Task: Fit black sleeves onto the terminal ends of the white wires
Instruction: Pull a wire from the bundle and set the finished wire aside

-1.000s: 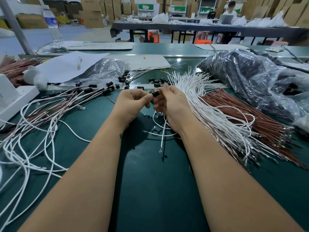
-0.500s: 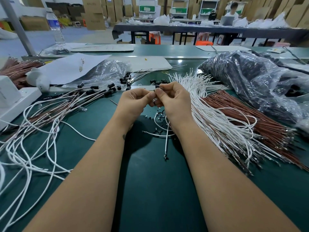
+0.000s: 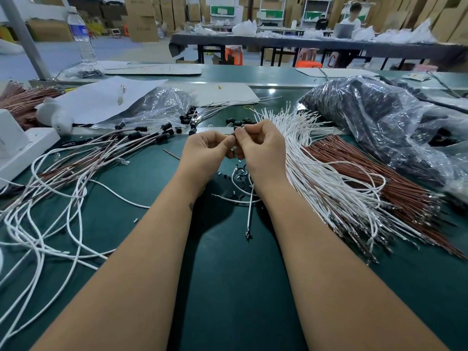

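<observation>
My left hand (image 3: 205, 153) and my right hand (image 3: 263, 150) meet over the green mat, fingertips together. Between them they pinch a small black sleeve (image 3: 235, 135) and the end of a white wire (image 3: 250, 206), which loops under my right wrist and hangs down to a metal terminal. Which hand holds the sleeve and which the wire I cannot tell. Loose black sleeves (image 3: 238, 122) lie just beyond my fingers. A fan of bare white wires (image 3: 316, 173) lies to the right. Wires fitted with black sleeves (image 3: 141, 135) lie to the left.
Brown wires (image 3: 367, 173) lie under the white fan on the right. A large plastic bag of black parts (image 3: 379, 122) fills the back right. A clear bag (image 3: 157, 107), white paper (image 3: 101, 100) and a white box (image 3: 22, 145) sit at the left; a water bottle (image 3: 82, 39) stands behind.
My hands stayed pressed together and shifted slightly away from me. The hanging end of the white wire slid lower on the mat. The black sleeve is now more hidden between my fingertips.
</observation>
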